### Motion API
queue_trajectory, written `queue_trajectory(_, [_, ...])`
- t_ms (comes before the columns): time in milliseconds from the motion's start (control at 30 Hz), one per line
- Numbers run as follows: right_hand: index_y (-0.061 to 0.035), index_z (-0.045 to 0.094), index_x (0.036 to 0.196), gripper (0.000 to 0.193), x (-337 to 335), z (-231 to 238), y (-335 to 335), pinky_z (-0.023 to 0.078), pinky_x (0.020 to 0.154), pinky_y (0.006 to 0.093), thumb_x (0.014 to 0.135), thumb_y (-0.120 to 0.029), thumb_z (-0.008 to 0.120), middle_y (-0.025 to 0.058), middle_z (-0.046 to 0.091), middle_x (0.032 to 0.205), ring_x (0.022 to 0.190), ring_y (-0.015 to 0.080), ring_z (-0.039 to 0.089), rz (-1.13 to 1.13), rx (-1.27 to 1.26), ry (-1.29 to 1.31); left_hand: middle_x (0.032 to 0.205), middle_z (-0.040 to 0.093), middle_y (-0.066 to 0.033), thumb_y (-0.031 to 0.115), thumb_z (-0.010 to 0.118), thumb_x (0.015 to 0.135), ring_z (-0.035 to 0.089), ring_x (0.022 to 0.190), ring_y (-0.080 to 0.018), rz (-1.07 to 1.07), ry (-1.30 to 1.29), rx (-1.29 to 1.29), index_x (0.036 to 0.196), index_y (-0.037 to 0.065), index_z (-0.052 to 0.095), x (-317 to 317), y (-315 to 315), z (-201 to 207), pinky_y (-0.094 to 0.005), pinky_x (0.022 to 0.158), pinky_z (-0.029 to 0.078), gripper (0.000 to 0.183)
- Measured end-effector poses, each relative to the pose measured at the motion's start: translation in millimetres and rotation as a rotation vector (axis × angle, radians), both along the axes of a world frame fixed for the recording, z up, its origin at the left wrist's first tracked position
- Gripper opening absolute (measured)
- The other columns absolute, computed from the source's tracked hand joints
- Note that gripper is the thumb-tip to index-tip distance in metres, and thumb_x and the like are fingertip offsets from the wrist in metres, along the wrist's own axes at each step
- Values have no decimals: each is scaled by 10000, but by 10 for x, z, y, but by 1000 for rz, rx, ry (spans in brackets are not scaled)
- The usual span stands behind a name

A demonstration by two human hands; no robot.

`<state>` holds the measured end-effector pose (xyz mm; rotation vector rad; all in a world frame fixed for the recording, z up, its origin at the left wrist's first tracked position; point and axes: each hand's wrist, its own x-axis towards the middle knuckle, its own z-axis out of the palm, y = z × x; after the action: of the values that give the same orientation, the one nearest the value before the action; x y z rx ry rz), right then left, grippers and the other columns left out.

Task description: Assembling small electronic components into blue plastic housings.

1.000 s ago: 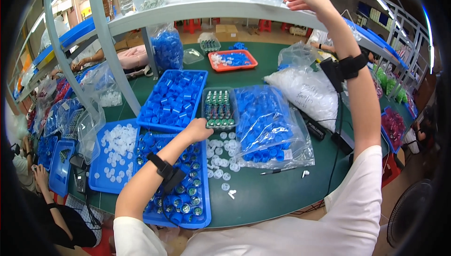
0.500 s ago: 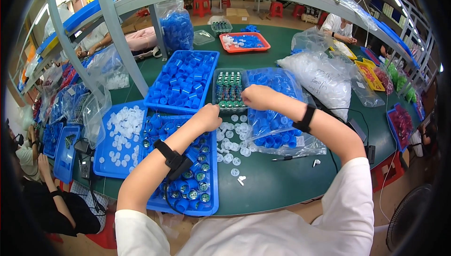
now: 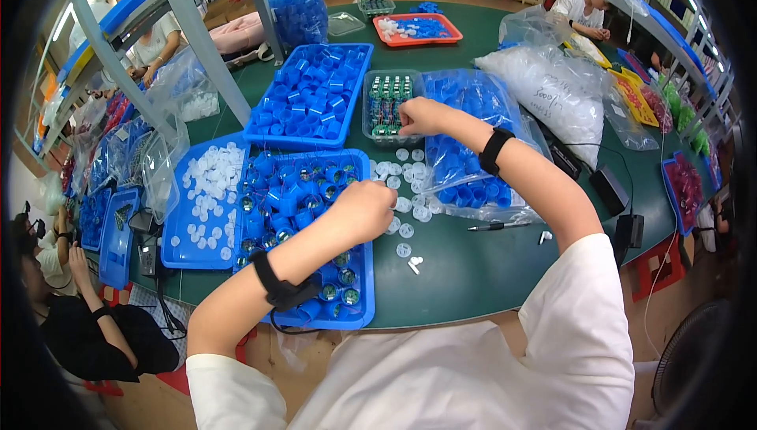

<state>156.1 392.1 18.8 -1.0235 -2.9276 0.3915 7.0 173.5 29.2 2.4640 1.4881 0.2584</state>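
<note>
My left hand (image 3: 361,211) hovers with curled fingers over the right edge of a blue tray (image 3: 356,163) of blue caps with shiny inserts; what it holds is hidden. My right hand (image 3: 416,117) reaches into a clear tray (image 3: 367,106) of small green parts, fingers pinched at its near right corner. Loose white round discs (image 3: 404,203) lie on the green table (image 3: 473,264) between both hands. An open clear bag of blue caps (image 3: 465,142) lies under my right forearm.
A blue tray of plain blue caps (image 3: 307,95) stands behind; a blue tray of white discs (image 3: 206,193) is at left. A large bag of white parts (image 3: 552,87), a pen (image 3: 493,226), black boxes with cables (image 3: 611,189), a red tray (image 3: 414,29), grey frame posts (image 3: 185,28) and other people surround.
My right hand came down from the upper shelf to the clear tray of green parts. My left hand drew back from that tray to the near blue tray.
</note>
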Motion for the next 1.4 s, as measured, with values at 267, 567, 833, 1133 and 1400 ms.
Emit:
queue_trajectory(267, [3,676,860,160,-133,77,-284,519,763,448,776,-58,554,219,667,888,897,375,647,27,269,-52,859,632,-151,59,687,667,624,854,-351,-55,77,103,884,53,640,140,-5,-350,-448,749,497,222])
queue_trajectory(567, [18,590,876,108,38,619,-335,478,773,432,864,-89,583,190,588,886,882,378,583,50,428,811,935,606,-149,70,695,691,614,858,-349,-105,90,-14,905,65,613,139,42,-307,-429,762,496,229])
queue_trajectory(833, [25,549,880,79,531,1305,-1877,465,694,390,869,-45,583,168,548,852,796,354,571,59,407,855,866,644,-132,125,718,768,634,791,-269,-28,-373,-148,966,-1,563,-37,-191,462,-346,712,501,282])
queue_trajectory(1133, [32,584,919,229,1095,949,-2923,475,652,326,733,68,712,113,584,824,718,221,549,-118,217,1084,809,668,-89,-68,766,662,635,708,-172,35,-891,162,914,37,739,278,-1549,1021,-260,616,506,275])
queue_trajectory(1400, [14,645,916,260,1074,573,-3278,541,804,382,689,19,772,112,566,894,827,228,607,-175,-42,1255,1087,558,-142,-136,720,714,632,872,-177,39,-1352,21,1163,-91,599,690,-1506,433,-275,744,545,467])
